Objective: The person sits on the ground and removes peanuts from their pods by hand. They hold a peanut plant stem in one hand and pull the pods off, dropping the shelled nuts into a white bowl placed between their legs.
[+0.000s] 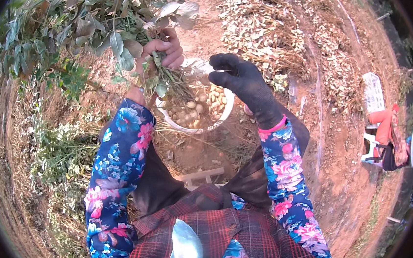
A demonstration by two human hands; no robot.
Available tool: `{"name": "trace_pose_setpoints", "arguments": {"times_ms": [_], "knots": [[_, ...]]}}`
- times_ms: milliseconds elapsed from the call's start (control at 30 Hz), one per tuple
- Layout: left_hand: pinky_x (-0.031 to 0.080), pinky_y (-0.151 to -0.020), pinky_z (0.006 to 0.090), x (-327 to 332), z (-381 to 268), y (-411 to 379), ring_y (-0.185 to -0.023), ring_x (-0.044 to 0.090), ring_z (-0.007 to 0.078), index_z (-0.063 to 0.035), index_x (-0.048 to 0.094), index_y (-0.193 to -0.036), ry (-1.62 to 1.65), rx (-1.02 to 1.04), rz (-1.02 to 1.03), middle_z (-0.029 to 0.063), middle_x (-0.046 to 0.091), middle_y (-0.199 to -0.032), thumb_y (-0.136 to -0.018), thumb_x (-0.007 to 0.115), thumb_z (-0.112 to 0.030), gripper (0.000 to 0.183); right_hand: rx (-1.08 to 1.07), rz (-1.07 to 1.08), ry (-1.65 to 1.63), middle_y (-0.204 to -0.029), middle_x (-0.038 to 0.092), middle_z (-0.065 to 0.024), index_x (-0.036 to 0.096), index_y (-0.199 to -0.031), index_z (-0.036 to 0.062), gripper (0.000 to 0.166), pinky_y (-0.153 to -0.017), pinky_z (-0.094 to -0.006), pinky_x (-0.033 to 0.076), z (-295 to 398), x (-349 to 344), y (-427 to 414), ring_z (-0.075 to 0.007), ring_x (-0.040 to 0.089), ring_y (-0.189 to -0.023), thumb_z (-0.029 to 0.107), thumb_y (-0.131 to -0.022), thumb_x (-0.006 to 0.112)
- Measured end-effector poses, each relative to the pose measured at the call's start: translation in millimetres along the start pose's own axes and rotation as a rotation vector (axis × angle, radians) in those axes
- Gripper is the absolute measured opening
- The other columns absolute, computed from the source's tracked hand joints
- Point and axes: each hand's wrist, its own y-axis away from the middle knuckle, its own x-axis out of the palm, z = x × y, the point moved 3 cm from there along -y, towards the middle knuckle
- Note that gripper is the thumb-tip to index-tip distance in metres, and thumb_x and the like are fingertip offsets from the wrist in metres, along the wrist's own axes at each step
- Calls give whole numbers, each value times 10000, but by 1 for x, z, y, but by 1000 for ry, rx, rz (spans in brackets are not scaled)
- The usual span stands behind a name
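My left hand [161,53], bare, grips the stems of an uprooted bundle of peanut plants [110,38]. The leafy tops spread to the upper left. Their roots [177,87] hang over a round white tub [200,130], with several peanut pods [192,110] among and below them; I cannot tell which are still attached. More loose pods [217,97] lie at the tub's right side. Just right of the tub's rim is my right hand [241,81], in a black glove, thumb and fingers apart with nothing between them.
Dried peanut plants [264,31] lie in rows on reddish soil, upper right. Greener plants [65,152] are heaped at my left. A wooden frame [201,174] sits between my legs. Far right are a white crate [373,92] and a person in red [382,123].
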Motion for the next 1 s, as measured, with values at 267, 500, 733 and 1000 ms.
{"name": "trace_pose_setpoints", "arguments": {"times_ms": [267,500,733,1000], "knots": [[312,-436,217,15,33,-8,-455,340,83,1,491,-962,-117,4,-15,14,351,-629,-723,470,-66,249,182,233,-76,-938,606,-85,515,-1105,7,489,-725,-263,455,-21,22,4,-145,576,-835,205,-699,701],[305,-432,217,9,19,-4,-423,345,70,-8,437,-838,-145,-191,149,-10,332,-581,-704,495,-106,176,73,214,-482,-902,602,-41,510,-1119,9,408,-657,-216,456,-16,26,-1,-91,557,-844,32,-734,641],[299,-477,190,27,22,3,-495,325,44,-27,389,-722,-91,-73,133,-41,324,-578,-752,461,-134,132,97,151,-316,-899,587,-16,546,-1089,-7,285,-693,-217,418,-20,16,5,-67,510,-779,60,-814,519],[272,-423,196,9,34,0,-406,294,56,-19,447,-831,-33,-44,-193,-31,312,-565,-758,450,-86,99,-15,-83,158,-843,591,-75,562,-990,48,229,-648,-290,467,-31,22,2,-139,570,-707,80,-764,582]]}}
